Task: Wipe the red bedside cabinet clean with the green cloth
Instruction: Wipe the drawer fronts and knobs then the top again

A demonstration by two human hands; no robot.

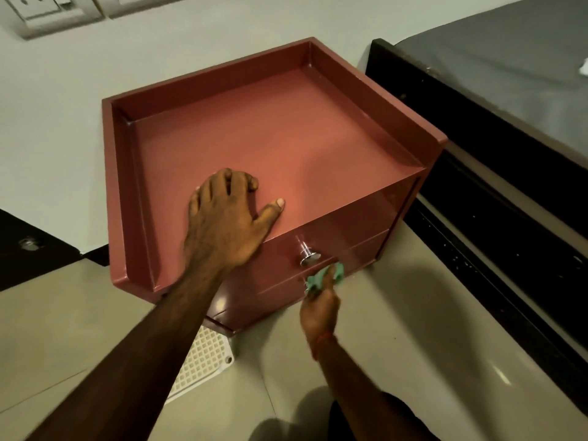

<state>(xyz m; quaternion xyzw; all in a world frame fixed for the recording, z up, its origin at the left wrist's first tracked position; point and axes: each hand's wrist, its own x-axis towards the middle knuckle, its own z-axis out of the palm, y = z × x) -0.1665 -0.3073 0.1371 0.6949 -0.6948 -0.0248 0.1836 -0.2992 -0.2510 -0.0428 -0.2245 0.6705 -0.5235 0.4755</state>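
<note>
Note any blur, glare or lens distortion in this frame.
Head view: the right hand and green cloth at the drawer front are motion-blurred; the left hand on the red cabinet is sharp; soft glare on the glossy top and metal knob; wide-angle bending curves the bed frame.

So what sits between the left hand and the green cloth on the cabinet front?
In the head view, the upper drawer's chrome knob sits between the left hand, flat on top, and the green cloth held by the right hand.
</note>
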